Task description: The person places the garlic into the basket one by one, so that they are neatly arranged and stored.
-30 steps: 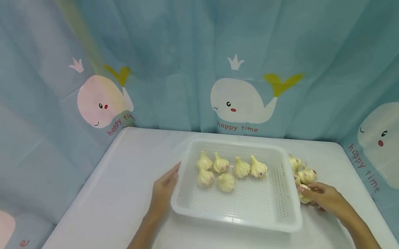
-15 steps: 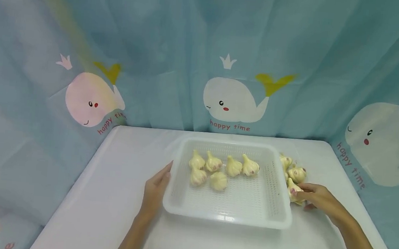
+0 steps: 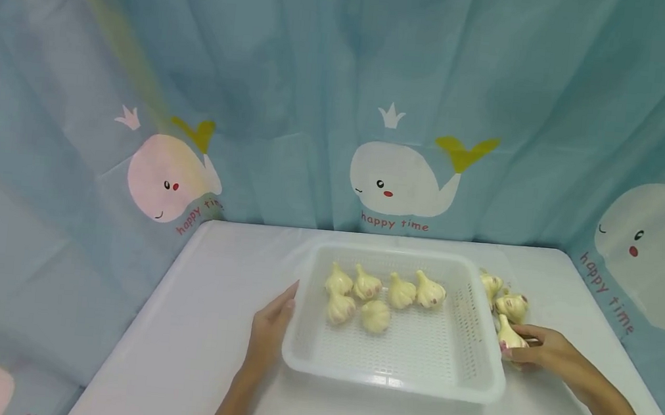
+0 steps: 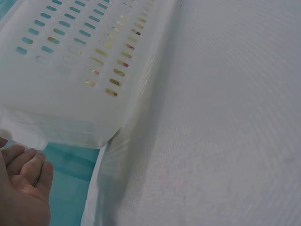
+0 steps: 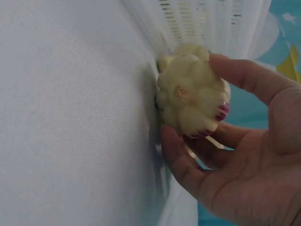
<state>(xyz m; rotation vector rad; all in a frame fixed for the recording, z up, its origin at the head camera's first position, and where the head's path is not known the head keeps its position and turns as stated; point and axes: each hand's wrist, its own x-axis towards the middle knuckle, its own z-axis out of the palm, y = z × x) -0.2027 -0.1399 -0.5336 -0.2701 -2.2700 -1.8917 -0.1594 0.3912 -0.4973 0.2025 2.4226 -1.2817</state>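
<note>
A white perforated plastic basket [image 3: 388, 382] lies in the middle of the table, with several pale garlic bulbs [image 3: 375, 316] inside it. My left hand [image 3: 268, 334] holds the basket's left rim; in the left wrist view its curled fingers [image 4: 33, 167] reach the rim's underside, and the thumb is mostly cut off. Just outside the right wall, my right hand [image 3: 559, 359] pinches a garlic bulb [image 3: 512, 335] between thumb and fingers, stem up in the head view. The right wrist view shows this bulb's [image 5: 190, 96] root end and purple patches.
Behind the held bulb, more garlic bulbs [image 3: 512, 307] lie against the basket's right side, partly hidden by its wall. The white table [image 3: 231, 278] backs onto a blue whale-print curtain [image 3: 289, 164].
The garlic bulb at my right hand has turned so that its stem points up, and my fingers now pinch it lower. My left hand stays at the basket's rim; the head view shifted slightly.
</note>
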